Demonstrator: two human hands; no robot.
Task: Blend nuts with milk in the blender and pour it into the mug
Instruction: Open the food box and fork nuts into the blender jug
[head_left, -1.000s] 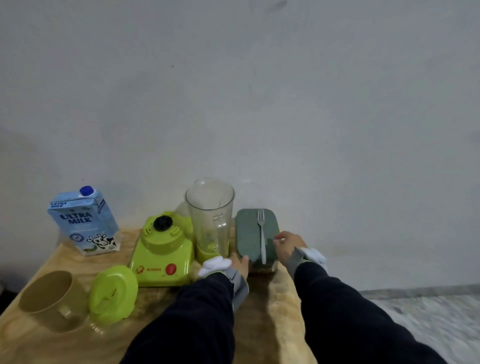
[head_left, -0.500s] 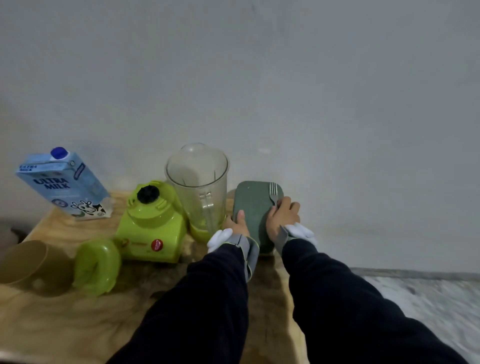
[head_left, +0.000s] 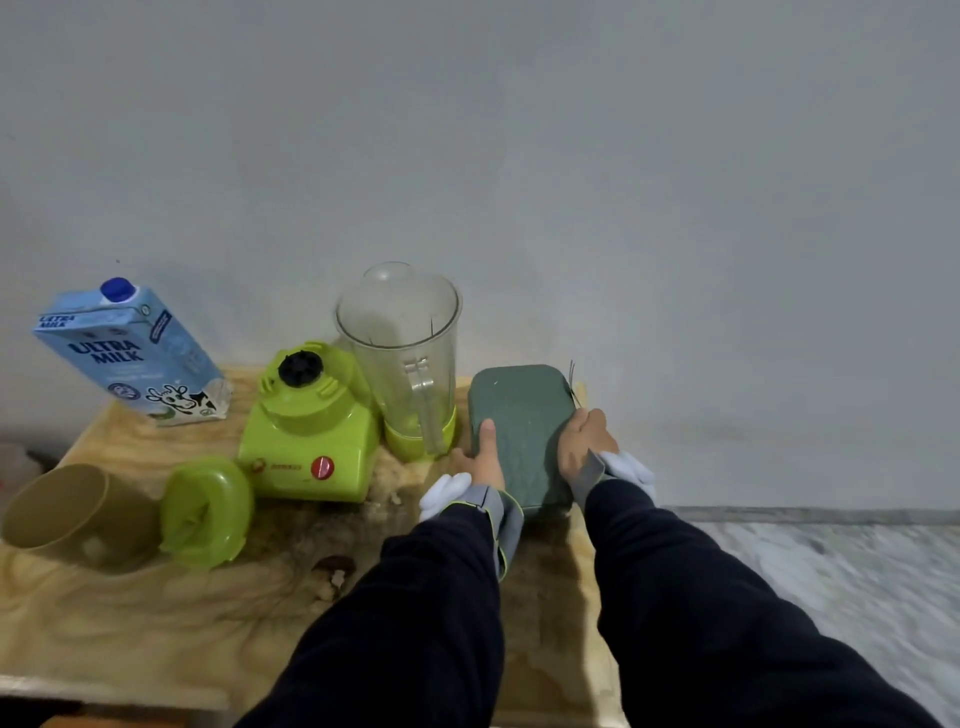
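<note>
A dark green lidded box (head_left: 519, 415) lies at the table's right end, next to the clear blender jar (head_left: 400, 353). My left hand (head_left: 480, 460) grips its left edge, thumb on the lid. My right hand (head_left: 584, 444) is closed at its right edge, and the tines of a fork (head_left: 572, 376) stick out past the fingers. The lime blender base (head_left: 311, 431) stands left of the jar, with the green jar lid (head_left: 205, 512) in front of it. A tan mug (head_left: 72, 512) sits at the far left. The blue milk carton (head_left: 124, 353) stands capped at the back left.
The wooden table (head_left: 156, 623) has dark stains and crumbs near its middle. Its right edge runs just beyond the box, with marbled floor (head_left: 831, 597) below. A plain grey wall stands close behind everything.
The fork has left the top of the box lid and now sits in my right hand at the box's right edge. My left thumb has come onto the lid.
</note>
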